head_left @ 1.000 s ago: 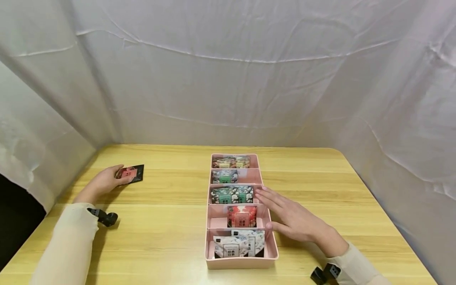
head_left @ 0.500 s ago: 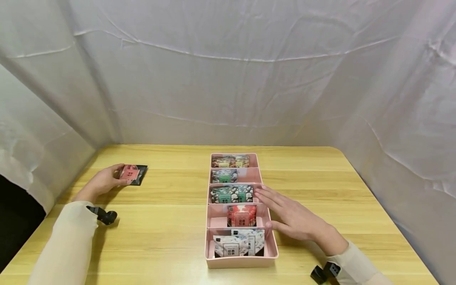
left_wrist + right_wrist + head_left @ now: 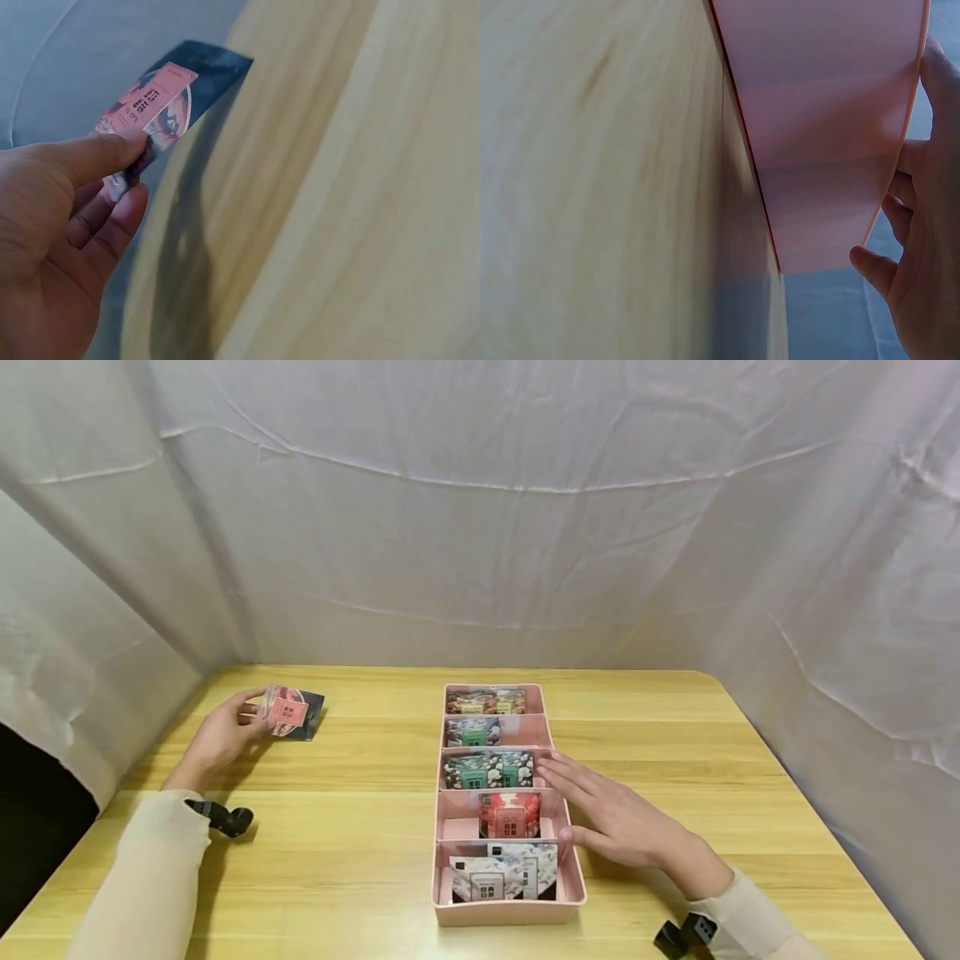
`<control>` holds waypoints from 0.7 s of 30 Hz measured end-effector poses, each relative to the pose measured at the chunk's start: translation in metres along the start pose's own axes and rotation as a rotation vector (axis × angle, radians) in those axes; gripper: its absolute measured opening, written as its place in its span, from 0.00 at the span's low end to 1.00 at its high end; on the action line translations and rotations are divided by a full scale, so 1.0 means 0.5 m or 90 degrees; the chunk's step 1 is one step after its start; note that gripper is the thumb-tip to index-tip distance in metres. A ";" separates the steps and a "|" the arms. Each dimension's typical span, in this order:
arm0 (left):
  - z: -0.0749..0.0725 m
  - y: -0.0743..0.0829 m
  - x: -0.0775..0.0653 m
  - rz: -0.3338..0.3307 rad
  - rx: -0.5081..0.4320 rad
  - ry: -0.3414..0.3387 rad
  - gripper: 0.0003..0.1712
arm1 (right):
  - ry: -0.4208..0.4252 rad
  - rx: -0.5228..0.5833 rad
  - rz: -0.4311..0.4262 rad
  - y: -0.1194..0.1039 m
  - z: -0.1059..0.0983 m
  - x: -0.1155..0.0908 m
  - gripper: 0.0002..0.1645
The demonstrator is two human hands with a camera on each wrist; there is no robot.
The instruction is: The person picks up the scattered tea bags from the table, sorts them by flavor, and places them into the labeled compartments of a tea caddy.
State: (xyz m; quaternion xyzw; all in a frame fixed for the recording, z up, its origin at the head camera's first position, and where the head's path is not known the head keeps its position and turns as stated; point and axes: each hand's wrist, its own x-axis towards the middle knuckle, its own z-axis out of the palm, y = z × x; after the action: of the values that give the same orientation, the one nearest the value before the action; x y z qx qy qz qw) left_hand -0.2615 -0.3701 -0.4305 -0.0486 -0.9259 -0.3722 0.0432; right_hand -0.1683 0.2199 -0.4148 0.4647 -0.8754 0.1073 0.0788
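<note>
My left hand pinches a pink and black tea sachet between thumb and fingers, at the table's left side. The left wrist view has the sachet tilted, with its shadow falling on the wood. My right hand rests along the right rim of a long pink divided box, its fingers extended. In the right wrist view the fingers of that hand touch the rim of the box's outer wall. A red sachet stands in the second compartment from the front.
White and grey sachets fill the front compartment. Green sachets stand in the middle one, a purple-green sachet behind it, and yellow-labelled sachets at the back. A pale curtain encloses the wooden table.
My left hand has lifted the tea sachet and shifted it slightly right and away from me, turning its face more into view. The right hand and the box have stayed still.
</note>
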 end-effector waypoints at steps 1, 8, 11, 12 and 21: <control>-0.001 0.004 -0.001 0.004 -0.005 0.003 0.37 | 0.000 0.001 0.002 0.000 0.001 0.000 0.46; -0.001 0.049 0.006 0.074 -0.002 0.032 0.31 | 0.005 0.003 -0.006 0.000 0.001 0.000 0.45; 0.000 0.073 0.010 0.096 -0.002 0.035 0.28 | -0.002 0.007 -0.003 -0.001 0.000 0.000 0.45; 0.000 0.082 0.010 0.100 -0.001 0.033 0.27 | -0.003 0.008 -0.001 -0.001 -0.001 0.000 0.45; -0.003 0.158 0.007 0.139 0.016 0.034 0.25 | -0.002 0.013 0.005 -0.001 -0.003 0.001 0.46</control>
State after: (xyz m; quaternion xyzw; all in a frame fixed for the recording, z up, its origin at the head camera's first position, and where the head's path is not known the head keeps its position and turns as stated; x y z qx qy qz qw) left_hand -0.2552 -0.3140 -0.3749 -0.1386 -0.9183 -0.3546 0.1088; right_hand -0.1681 0.2193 -0.4133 0.4621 -0.8762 0.1162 0.0721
